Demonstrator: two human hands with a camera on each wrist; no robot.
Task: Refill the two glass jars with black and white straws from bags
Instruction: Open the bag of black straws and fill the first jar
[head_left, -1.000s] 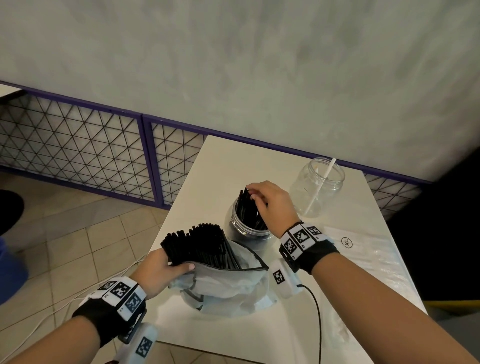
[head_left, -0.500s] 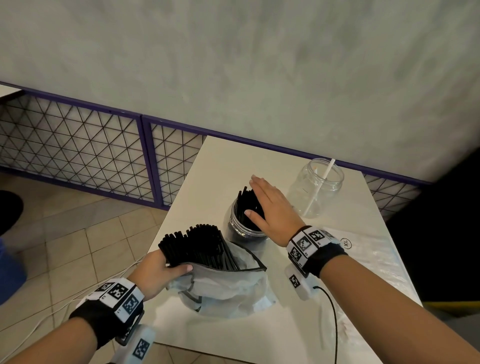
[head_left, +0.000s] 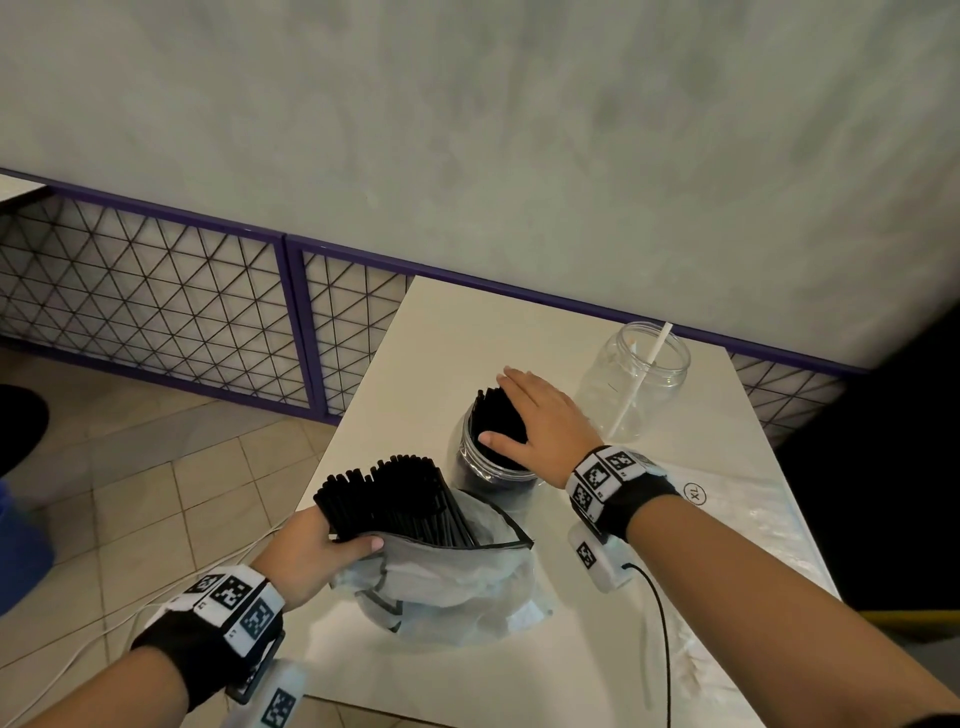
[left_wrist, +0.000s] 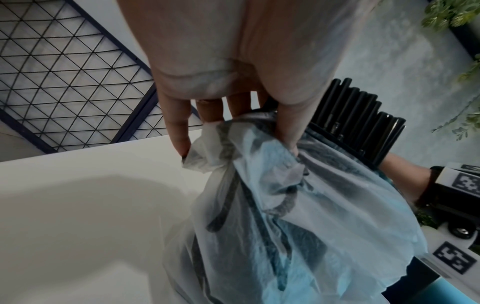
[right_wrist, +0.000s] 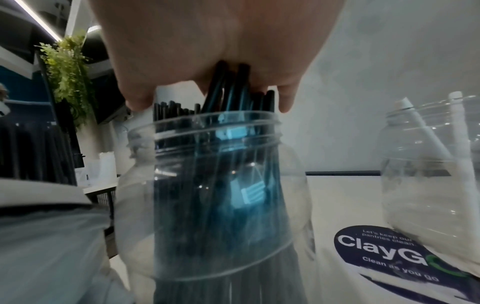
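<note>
My right hand (head_left: 540, 423) lies flat, fingers straight, its palm pressing on the tops of the thin black plastic straws (right_wrist: 228, 98) that stand in the clear glass jar (head_left: 475, 457) on the white table (head_left: 447, 332). My left hand (head_left: 306, 553) pinches the rim of a crumpled translucent plastic bag (head_left: 447, 577), with more black straws (head_left: 389, 499) fanning out of its mouth. A second clear glass jar (head_left: 636, 384) stands nearby, holding white straws (head_left: 636, 384).
</note>
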